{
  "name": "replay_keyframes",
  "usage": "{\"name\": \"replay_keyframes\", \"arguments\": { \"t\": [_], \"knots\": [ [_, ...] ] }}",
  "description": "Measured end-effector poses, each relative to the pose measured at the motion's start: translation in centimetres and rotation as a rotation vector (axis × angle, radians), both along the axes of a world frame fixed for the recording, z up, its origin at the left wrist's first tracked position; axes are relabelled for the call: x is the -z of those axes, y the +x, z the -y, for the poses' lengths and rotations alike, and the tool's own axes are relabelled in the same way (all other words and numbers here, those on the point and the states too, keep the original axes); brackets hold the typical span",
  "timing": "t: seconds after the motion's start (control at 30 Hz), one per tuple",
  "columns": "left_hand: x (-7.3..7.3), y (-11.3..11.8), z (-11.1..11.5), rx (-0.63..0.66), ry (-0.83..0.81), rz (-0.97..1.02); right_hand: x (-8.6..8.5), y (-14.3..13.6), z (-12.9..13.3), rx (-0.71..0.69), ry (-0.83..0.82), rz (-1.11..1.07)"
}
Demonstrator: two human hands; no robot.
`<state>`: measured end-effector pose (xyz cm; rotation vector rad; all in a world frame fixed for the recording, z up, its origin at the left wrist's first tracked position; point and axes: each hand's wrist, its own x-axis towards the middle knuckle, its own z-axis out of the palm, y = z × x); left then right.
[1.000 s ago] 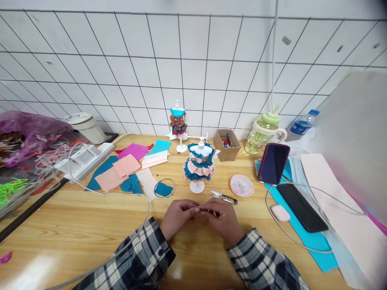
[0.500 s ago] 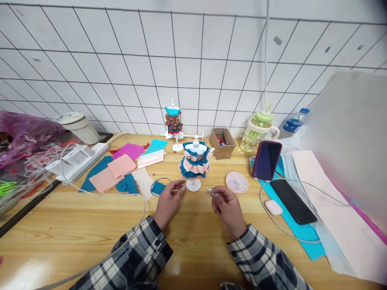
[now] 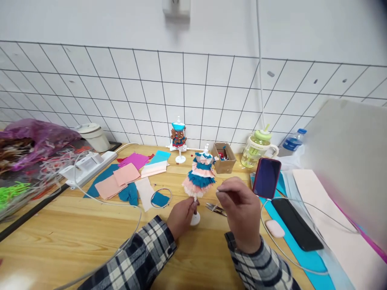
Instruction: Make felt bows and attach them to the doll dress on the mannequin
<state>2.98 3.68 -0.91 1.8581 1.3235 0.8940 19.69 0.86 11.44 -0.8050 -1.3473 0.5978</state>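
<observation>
In the head view a small white dress form (image 3: 195, 218) wears a layered dress (image 3: 200, 177) of teal and pink crepe paper with a pale bow at the chest. The fingers of my left hand (image 3: 181, 217) are closed round its stem, just under the skirt, and the form leans slightly. To the right of the dress, my right hand (image 3: 240, 211) is raised with thumb and forefinger pinched. A tiny pale bit shows at its fingertips, too small to name. Thread snips (image 3: 216, 209) lie on the table between the hands, partly covered by the right one.
Behind stands another dressed form (image 3: 178, 139), beside a small cardboard box (image 3: 224, 158). Paper pieces (image 3: 127, 175) and a hoop (image 3: 161, 198) lie left, near a power strip (image 3: 90, 169) with a trailing cable. At right are a phone (image 3: 266, 178), a drink jug (image 3: 256, 151) and paper sheets (image 3: 326, 209).
My left hand has taken the form's stem and turned the form, so the bow shows. The snips have left my right hand for the table. That hand has risen, hiding the bead dish.
</observation>
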Motion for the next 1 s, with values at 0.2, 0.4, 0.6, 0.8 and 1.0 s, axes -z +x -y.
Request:
{"name": "replay_keyframes", "arguments": {
  "t": [0.2,0.4,0.6,0.8,1.0],
  "knots": [
    [0.3,0.7,2.2,0.003,0.0,-0.147,-1.4,2.6,-0.6,0.585,0.318,0.641],
    [-0.3,1.1,2.2,-0.003,0.017,-0.34,-1.1,2.8,-1.6,0.647,0.328,0.775],
    [-0.5,1.1,2.3,-0.006,0.047,-0.417,-0.9,2.9,-2.1,0.717,0.294,0.809],
    [-0.4,1.1,2.2,-0.003,0.088,-0.443,-0.8,2.7,-2.0,0.778,0.307,0.82],
    [-0.4,0.9,2.2,0.005,0.123,-0.469,-0.7,2.6,-2.3,0.773,0.271,0.845]
  ]
}}
